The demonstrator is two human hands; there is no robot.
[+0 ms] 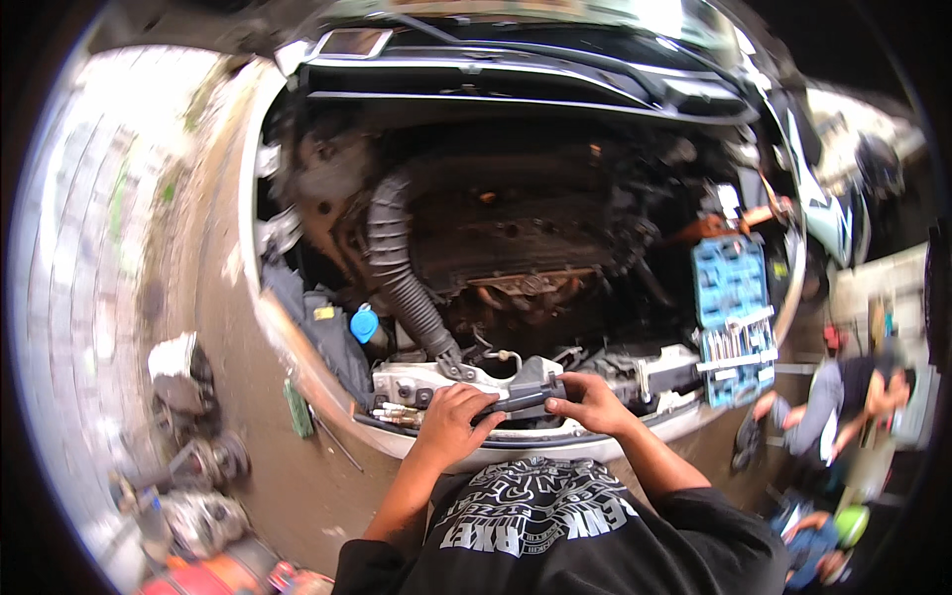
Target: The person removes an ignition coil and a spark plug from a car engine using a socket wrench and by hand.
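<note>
Over the front edge of a car's open engine bay, both my hands hold a black elongated part (523,397) that lies roughly crosswise. My left hand (451,421) is closed at its left end, fingers curled over the top. Around the right end, the thumb and fingers of my right hand (591,405) are closed. The part's exact kind does not show. Beneath it runs the light front crossmember (402,379). Several small metal-and-white pieces (395,415) lie beside my left hand. A ribbed black hose (390,233) comes down from the engine (506,233) toward the crossmember.
An open blue tool case (729,278) with sockets rests on the bay's right side. A blue cap (364,323) sits at left. A tablet-like device (354,43) lies near the windscreen. Removed parts (203,521) litter the left floor. Another person (843,397) sits at right.
</note>
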